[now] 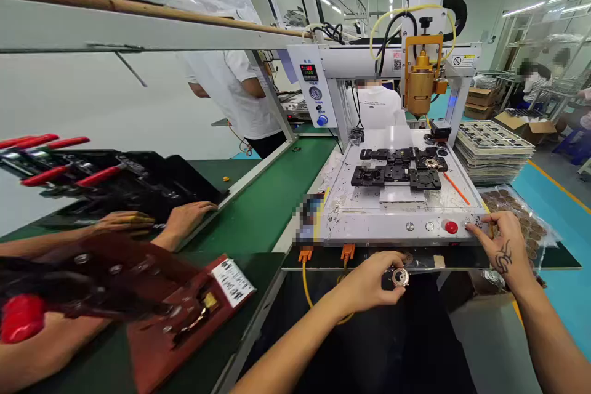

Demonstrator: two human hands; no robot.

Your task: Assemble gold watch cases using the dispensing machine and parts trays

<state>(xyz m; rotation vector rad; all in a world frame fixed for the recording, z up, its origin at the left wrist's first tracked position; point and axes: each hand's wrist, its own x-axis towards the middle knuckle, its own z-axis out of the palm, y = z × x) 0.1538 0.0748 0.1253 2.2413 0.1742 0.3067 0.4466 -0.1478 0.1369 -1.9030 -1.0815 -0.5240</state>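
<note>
On the machine (360, 61), the fixture (425, 181) bears one round part (431, 163); before it, the left hand's (373, 283) fingers clamp a metal ring (400, 277), not set down; the right hand's (506, 247), apart, touch the machine's front.

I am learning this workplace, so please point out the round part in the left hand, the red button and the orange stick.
Round part (401, 277): head view, on its face.
Red button (451, 227): head view, centre of its cap.
Orange stick (457, 188): head view, middle of its length.

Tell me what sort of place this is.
Probably a factory assembly workshop: a white benchtop machine with control buttons, a stack of trays beside it, and red-handled clamps at the neighbouring station.
</note>
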